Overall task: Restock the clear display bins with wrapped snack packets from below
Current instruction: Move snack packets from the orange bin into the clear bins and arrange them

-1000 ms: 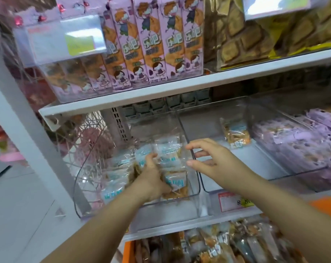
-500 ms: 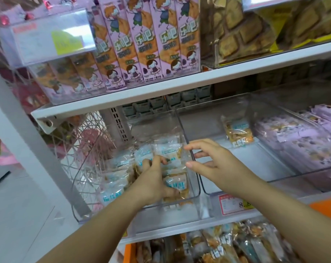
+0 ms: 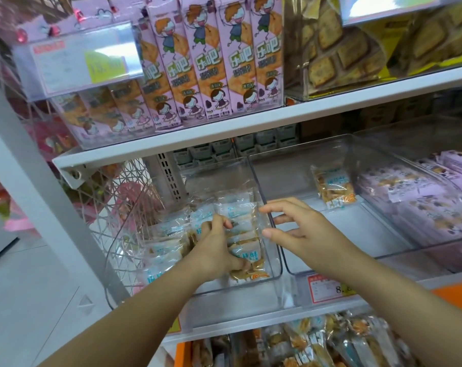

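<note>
So, the left hand [image 3: 219, 251] grips packets [image 3: 236, 214] down in the part-filled left bin [image 3: 237, 290], the right hand [image 3: 302, 229] hovers at its rim, fingers spread and empty, while the next bin [image 3: 351, 234] holds just 1 packet [image 3: 334, 190], so most restocking looks undone

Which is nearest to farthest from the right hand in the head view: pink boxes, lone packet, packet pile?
1. packet pile, in the left bin, at the right hand fingertips.
2. lone packet, middle bin, behind the hand.
3. pink boxes, upper shelf.
</note>
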A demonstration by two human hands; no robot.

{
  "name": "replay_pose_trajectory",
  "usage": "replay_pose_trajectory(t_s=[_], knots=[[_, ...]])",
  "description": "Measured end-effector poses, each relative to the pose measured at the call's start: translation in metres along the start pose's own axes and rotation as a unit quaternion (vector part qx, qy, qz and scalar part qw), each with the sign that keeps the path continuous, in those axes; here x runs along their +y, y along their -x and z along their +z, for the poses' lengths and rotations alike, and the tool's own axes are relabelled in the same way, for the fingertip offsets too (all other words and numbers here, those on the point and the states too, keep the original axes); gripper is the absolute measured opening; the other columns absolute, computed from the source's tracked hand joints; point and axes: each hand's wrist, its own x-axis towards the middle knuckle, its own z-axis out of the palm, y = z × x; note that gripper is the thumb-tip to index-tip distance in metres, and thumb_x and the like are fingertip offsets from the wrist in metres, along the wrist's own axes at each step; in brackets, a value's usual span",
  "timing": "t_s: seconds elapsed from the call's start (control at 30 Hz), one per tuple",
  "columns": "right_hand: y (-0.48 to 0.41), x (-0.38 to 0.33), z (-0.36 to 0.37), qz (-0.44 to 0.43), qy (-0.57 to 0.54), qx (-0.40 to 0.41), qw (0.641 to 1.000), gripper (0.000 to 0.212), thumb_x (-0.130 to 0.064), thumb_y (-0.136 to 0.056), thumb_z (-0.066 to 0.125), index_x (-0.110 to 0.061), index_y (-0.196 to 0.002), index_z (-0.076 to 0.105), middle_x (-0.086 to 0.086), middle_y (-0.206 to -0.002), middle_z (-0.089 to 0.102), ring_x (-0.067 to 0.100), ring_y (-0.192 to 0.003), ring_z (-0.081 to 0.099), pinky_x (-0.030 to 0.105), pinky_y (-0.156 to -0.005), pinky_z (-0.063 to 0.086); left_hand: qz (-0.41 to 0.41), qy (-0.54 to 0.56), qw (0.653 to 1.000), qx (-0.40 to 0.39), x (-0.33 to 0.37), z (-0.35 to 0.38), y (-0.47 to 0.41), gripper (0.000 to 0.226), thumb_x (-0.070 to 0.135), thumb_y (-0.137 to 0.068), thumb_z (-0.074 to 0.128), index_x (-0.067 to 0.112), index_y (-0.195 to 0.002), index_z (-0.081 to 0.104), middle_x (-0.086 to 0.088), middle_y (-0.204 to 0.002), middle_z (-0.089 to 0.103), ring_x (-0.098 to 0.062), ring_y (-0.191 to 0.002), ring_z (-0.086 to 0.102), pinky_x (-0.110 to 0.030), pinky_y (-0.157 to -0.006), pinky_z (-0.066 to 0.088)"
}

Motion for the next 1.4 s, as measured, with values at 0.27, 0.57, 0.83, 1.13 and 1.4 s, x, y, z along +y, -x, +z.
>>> replay_pose_trajectory(t_s=[0.27, 0.57, 0.83, 1.13, 1.4], knots=[[0.000, 0.001, 0.000, -0.004, -0.004, -0.001, 1.000, 0.028, -0.032, -0.089, 0.060, -0.043, -0.112, 0.052, -0.026, -0.117, 0.045, -0.012, -0.109, 0.045, 0.008, -0.084, 0.045, 0.034, -0.028, 0.998, 0.051, 0.002, 0.006, 0.004, 0.069, 0.021, -0.070, 0.083, 0.028, -0.108, 0.027, 0.004, -0.116, 0.023, -0.014, -0.090, 0.049, -0.020, -0.075, 0.037], [0.001, -0.001, 0.000, -0.007, -0.009, -0.001, 1.000, 0.027, -0.031, -0.089, 0.059, -0.044, -0.111, 0.051, -0.026, -0.116, 0.045, -0.013, -0.108, 0.045, 0.007, -0.083, 0.045, -0.009, 0.020, 0.999, 0.027, 0.005, 0.007, 0.000, 0.102, 0.018, -0.067, 0.084, 0.030, -0.137, 0.010, -0.006, -0.137, 0.030, -0.018, -0.107, 0.048, -0.026, -0.094, 0.042], [0.001, 0.001, 0.000, -0.010, -0.016, -0.004, 1.000, 0.026, -0.032, -0.088, 0.060, -0.046, -0.109, 0.051, -0.027, -0.116, 0.046, -0.013, -0.109, 0.045, 0.005, -0.083, 0.044, -0.019, 0.078, 0.997, 0.010, -0.004, -0.002, 0.004, 0.128, 0.022, -0.066, 0.087, 0.035, -0.147, -0.011, -0.006, -0.149, 0.022, -0.018, -0.122, 0.041, -0.028, -0.104, 0.038], [0.002, -0.001, 0.000, -0.012, -0.020, -0.003, 1.000, 0.026, -0.031, -0.089, 0.060, -0.049, -0.104, 0.049, -0.028, -0.116, 0.046, -0.010, -0.110, 0.046, 0.006, -0.083, 0.045, -0.077, 0.114, 0.990, -0.006, -0.004, 0.001, 0.004, 0.134, 0.012, -0.069, 0.084, 0.042, -0.143, -0.023, -0.009, -0.147, 0.027, -0.028, -0.110, 0.057, -0.034, -0.076, 0.058], [0.001, 0.000, 0.000, -0.017, -0.021, -0.004, 1.000, 0.027, -0.032, -0.088, 0.060, -0.051, -0.103, 0.049, -0.028, -0.117, 0.046, -0.012, -0.109, 0.045, 0.005, -0.082, 0.044, -0.004, -0.036, 0.998, 0.046, -0.002, -0.014, 0.018, 0.111, 0.021, -0.070, 0.083, 0.035, -0.145, 0.003, -0.006, -0.146, 0.017, -0.028, -0.119, 0.050, -0.036, -0.099, 0.043]])
